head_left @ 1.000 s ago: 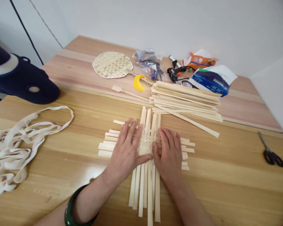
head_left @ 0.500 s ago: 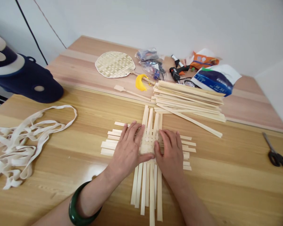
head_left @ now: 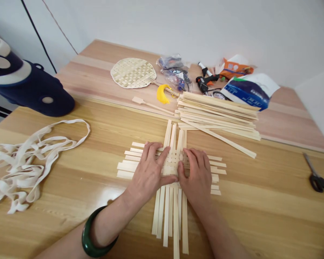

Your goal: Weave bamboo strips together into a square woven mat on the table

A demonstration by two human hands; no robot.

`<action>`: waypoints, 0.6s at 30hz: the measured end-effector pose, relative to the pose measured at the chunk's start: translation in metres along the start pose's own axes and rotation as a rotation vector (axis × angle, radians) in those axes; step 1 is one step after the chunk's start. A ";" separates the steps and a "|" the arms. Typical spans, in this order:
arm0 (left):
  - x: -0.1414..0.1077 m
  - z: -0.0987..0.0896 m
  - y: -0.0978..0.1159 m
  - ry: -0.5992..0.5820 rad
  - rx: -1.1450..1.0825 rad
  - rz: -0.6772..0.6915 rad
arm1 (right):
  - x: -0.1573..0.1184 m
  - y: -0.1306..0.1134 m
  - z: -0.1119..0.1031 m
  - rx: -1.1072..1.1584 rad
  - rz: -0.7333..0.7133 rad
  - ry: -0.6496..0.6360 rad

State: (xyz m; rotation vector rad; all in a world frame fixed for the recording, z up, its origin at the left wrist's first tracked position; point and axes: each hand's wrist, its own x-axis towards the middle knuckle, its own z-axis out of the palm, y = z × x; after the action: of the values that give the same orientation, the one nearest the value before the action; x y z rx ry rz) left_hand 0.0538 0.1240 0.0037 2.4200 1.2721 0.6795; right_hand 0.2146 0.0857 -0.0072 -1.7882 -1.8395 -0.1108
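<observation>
Woven strips point(head_left: 170, 166): pale, thin, crossed @ ctr, uneven ends, flat on tbl point(head_left: 259, 212).

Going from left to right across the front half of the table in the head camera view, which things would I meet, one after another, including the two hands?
White band → left hand → right hand → scissors with black handles.

Plain whitish wall point(head_left: 183, 32) noted behind wood-grain table point(head_left: 78, 230), whose glossy surface shows a bright reflection.
</observation>
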 end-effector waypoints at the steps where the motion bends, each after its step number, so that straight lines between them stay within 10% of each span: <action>1: 0.000 0.000 0.000 0.002 -0.001 -0.001 | 0.000 0.000 0.000 -0.003 -0.003 0.003; 18: -0.001 -0.003 0.003 0.031 0.041 0.009 | 0.001 -0.001 -0.003 0.003 -0.068 0.061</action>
State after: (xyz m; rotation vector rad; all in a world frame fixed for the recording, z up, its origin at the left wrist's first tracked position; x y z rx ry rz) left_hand 0.0537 0.1220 0.0070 2.4585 1.2995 0.7027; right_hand 0.2150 0.0852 -0.0046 -1.7014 -1.8569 -0.1860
